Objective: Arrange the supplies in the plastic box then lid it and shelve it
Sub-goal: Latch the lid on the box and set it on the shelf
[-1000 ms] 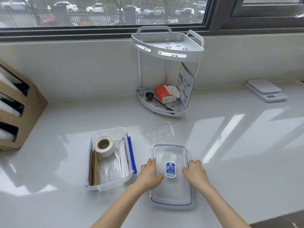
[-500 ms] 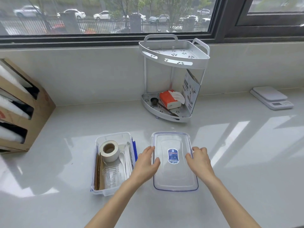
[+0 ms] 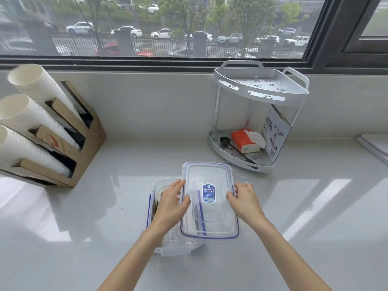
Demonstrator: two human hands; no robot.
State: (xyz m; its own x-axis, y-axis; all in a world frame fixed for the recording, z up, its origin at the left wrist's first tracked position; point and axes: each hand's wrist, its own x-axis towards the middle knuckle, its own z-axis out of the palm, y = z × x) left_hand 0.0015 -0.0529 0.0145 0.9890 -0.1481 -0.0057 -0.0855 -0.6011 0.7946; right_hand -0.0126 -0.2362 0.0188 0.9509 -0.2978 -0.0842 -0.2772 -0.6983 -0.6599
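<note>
1. Nearest the counter's (image 3: 315,238) front edge: two bare forearms reaching in from below.
2. Left hand (image 3: 171,203) gripping the lid's (image 3: 210,225) left edge, fingers lying on top and thumb curled onto the clear plastic.
3. Right hand (image 3: 244,201) gripping the lid's right edge, thumb on top, fingers bent down over the rim.
4. Lid clear with a blue seal and a blue label at centre, held level and overlapping the right part of the box (image 3: 174,248), not seated on it.
5. Box resting on the counter, toward its front edge near the middle, long sides running front to back; a latch flap sticking out at its near end.
6. Inside the box, partly hidden by the left hand: a tape roll (image 3: 161,191) at the far left corner; other contents too obscured to name.
7. At the counter's left edge: cardboard holder (image 3: 84,148) with three slanted stacks of white paper cups (image 3: 31,120).
8. Toward the back edge, right of centre: two-tier corner rack (image 3: 260,95), upper tier bare, lower tier holding a tissue pack (image 3: 244,139), a dark scoop (image 3: 225,141) and a leaning printed card (image 3: 276,133).
9. At the right edge: a white flat object, cut off.
</note>
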